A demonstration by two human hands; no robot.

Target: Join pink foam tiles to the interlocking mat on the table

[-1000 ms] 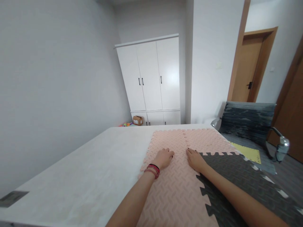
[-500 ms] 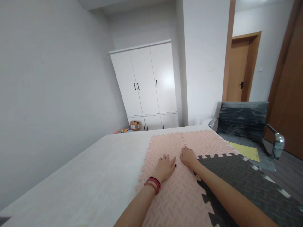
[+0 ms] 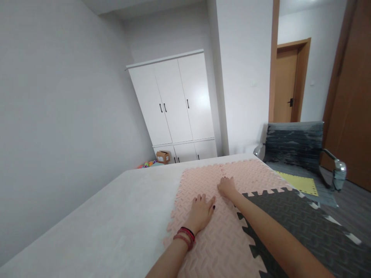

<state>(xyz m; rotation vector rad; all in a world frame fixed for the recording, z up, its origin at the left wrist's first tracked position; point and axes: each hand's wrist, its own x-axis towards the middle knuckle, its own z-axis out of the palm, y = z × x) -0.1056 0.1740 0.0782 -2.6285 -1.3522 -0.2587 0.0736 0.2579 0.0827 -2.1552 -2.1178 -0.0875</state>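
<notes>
Below, both hands press flat on pink mat, its near edge cut off.

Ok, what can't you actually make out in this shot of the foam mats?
Head view only:
- Dark grey mat: its near corner is cut off by the frame edge.
- Pink mat under the left hand and right hand: covered by the palms.
- Cardboard box by the wardrobe: label too small.

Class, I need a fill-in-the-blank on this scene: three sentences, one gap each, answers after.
1. Both hands lie flat on the ____ foam mat.
2. The left hand has red and black bracelets at its ____.
3. A yellow mat lies on the seat of the ____.

Missing words: pink; wrist; chair
</notes>
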